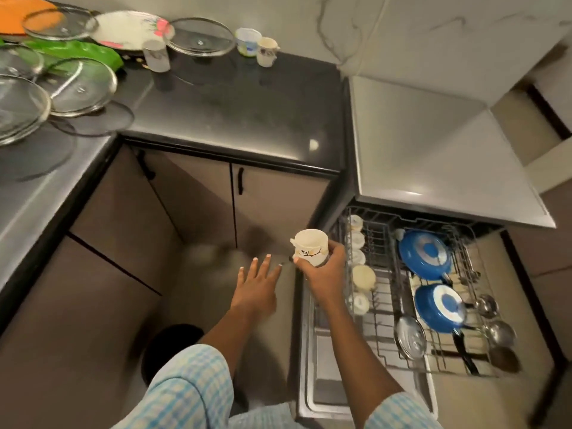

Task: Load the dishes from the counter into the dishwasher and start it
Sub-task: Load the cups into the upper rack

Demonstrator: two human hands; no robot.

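My right hand point(325, 270) grips a white cup point(310, 246) with a dark drawing, held upright just left of the dishwasher's pulled-out rack point(387, 308). My left hand point(258, 284) hovers beside it, fingers spread, holding nothing. The rack holds a row of pale cups point(360, 274) along its left side, two blue pans point(425, 253), a glass lid point(410, 335) and steel ladles point(495, 323). On the black counter point(247, 113) remain a frosted glass point(156, 55), a white cup point(266, 51), a small bowl point(247, 41), a plate point(130, 29) and several glass lids point(80, 86).
The open dishwasher door point(325, 394) lies flat under the rack. The steel dishwasher top point(433, 150) is at the right. Brown cabinet doors point(192, 196) form a corner below the counter. A green cloth point(77, 51) and an orange item point(15, 13) lie at the counter's far left.
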